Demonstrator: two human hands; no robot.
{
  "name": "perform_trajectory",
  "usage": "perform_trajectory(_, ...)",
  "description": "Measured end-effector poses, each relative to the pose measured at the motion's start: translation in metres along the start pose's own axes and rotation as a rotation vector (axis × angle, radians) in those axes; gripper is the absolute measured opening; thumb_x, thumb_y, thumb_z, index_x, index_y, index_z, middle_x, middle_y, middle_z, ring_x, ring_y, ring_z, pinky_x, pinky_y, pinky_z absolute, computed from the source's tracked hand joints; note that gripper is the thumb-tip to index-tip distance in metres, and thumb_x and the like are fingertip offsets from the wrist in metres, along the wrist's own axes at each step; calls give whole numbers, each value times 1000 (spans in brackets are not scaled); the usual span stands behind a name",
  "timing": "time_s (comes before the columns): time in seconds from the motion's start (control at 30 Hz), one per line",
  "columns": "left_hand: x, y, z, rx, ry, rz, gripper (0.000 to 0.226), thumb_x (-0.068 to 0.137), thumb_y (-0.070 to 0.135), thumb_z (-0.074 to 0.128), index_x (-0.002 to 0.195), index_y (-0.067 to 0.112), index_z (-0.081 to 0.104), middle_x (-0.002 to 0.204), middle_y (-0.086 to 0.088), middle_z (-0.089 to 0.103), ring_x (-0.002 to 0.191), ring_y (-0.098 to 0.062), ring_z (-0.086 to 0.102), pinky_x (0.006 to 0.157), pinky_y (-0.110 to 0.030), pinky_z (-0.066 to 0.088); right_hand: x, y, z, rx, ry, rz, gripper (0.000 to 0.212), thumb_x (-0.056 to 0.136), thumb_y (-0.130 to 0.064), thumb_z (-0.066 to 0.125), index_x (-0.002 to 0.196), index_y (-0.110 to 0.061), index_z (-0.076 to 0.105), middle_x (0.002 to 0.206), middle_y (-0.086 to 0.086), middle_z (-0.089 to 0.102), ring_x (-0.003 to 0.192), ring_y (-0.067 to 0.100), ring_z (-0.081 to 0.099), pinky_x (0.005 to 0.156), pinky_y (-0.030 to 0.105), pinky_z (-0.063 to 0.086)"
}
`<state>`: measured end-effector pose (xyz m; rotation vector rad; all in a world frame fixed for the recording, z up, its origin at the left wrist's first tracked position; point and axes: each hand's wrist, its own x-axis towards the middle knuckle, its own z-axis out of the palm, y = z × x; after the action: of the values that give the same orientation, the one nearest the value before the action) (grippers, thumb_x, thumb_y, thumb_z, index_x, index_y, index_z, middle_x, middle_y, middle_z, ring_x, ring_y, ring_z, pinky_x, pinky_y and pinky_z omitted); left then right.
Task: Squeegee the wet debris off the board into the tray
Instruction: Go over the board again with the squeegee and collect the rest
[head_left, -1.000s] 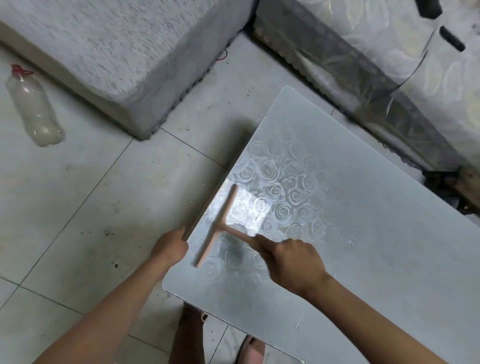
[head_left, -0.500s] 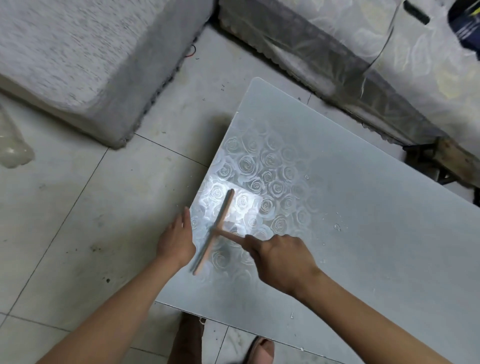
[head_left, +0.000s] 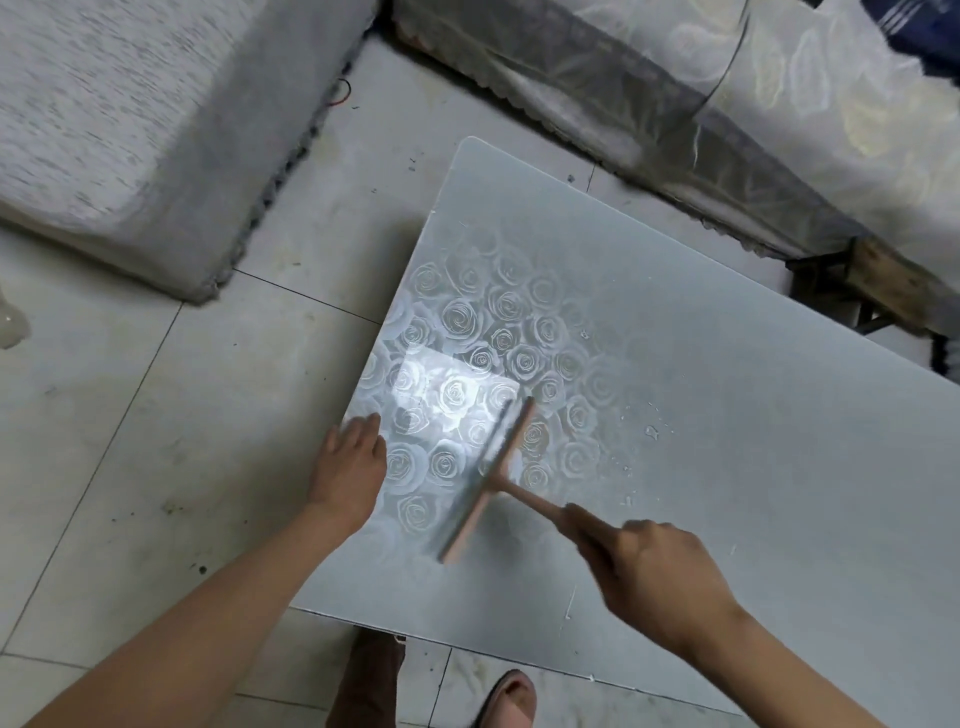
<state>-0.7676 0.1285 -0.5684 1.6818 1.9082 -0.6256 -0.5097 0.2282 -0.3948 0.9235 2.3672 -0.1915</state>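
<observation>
Mid-stroke: the right grip (head_left: 654, 577) clasps the squeegee (head_left: 488, 483), blade on the wet board (head_left: 753, 364) near its left edge, which the flat left grip (head_left: 350, 467) steadies; specks (head_left: 649, 431) likely need sweeping next toward an unseen tray.

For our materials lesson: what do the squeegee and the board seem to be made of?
Squeegee: probably wood, matte tan throughout, though plastic is possible. Board: likely glossy plastic or glass, since it mirrors a bright patch of light and water beads on it.
</observation>
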Motion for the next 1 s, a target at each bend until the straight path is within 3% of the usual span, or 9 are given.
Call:
perform_trajectory(0.07, -1, 0, 0, 77, -22, 19, 56, 89, 9, 49, 143, 6, 32, 159, -15, 3, 145, -29, 10, 115, -44, 15, 11, -24, -7, -3, 58, -76, 32, 78, -37, 69, 109, -36, 61, 51, 4, 56, 43, 27, 56, 40, 29, 28)
perform_trajectory(0.13, -1, 3, 1, 118, -38, 22, 54, 89, 9, 49, 141, 6, 34, 159, -17, 3, 144, -30, 14, 114, -44, 17, 25, -41, -3, 84, 32, -111, 28, 92, -35, 47, 121, -33, 49, 71, 7, 64, 63, 34, 61, 52, 32, 31)
perform_trajectory(0.37, -2, 5, -4, 171, -63, 6, 54, 90, 16, 47, 142, 9, 34, 159, -15, 2, 143, -30, 15, 112, -48, 19, 2, 40, 35, 166, -123, 161, 39, 97, -48, 32, 135, -46, 35, 106, -1, 68, 98, 27, 63, 74, 34, 49)
perform_trajectory(0.47, -5, 8, -6, 149, -30, -17, 62, 90, 16, 48, 147, 7, 26, 159, -13, 3, 144, -28, 17, 112, -46, 20, -25, 73, 39, 150, -134, 257, 38, 97, -53, 26, 132, -47, 39, 97, -6, 69, 91, 21, 65, 68, 31, 49)
perform_trajectory(0.53, -9, 8, -9, 47, 88, -20, 62, 85, 10, 56, 143, 3, 35, 156, -15, 23, 137, -29, 34, 108, -44, 30, -32, 73, 39, 126, -110, 241, 39, 98, -52, 24, 132, -45, 39, 89, -4, 68, 84, 21, 65, 63, 31, 46)
perform_trajectory(0.63, -12, 9, -17, -45, 197, 35, 34, 72, 1, 69, 106, 7, 66, 110, -11, 67, 95, -30, 65, 82, -37, 51, -15, 42, 28, 189, -45, 119, 37, 97, -48, 29, 133, -41, 35, 89, 1, 68, 86, 29, 64, 61, 33, 42)
perform_trajectory(0.73, -15, 12, -24, -27, 55, -89, 22, 93, 14, 42, 109, 20, 57, 102, -1, 65, 96, -24, 63, 74, -30, 44, 26, -11, 14, 250, 17, -41, 29, 95, -35, 40, 123, -33, 46, 90, 9, 67, 84, 36, 64, 60, 34, 35)
perform_trajectory(0.83, -15, 19, -29, -49, 74, -125, 26, 101, 27, 33, 110, 19, 56, 105, -4, 64, 99, -26, 64, 75, -30, 47, 58, -41, 12, 252, 45, -139, 26, 92, -23, 44, 117, -21, 50, 89, 14, 64, 80, 37, 62, 58, 33, 31)
perform_trajectory(1.0, -16, 41, -34, -82, 81, -150, 34, 103, 38, 29, 114, 22, 56, 106, -5, 64, 99, -26, 64, 75, -29, 45, 39, 21, 51, 274, 25, -83, 39, 92, -31, 44, 131, -35, 41, 98, 10, 66, 88, 34, 64, 63, 33, 41)
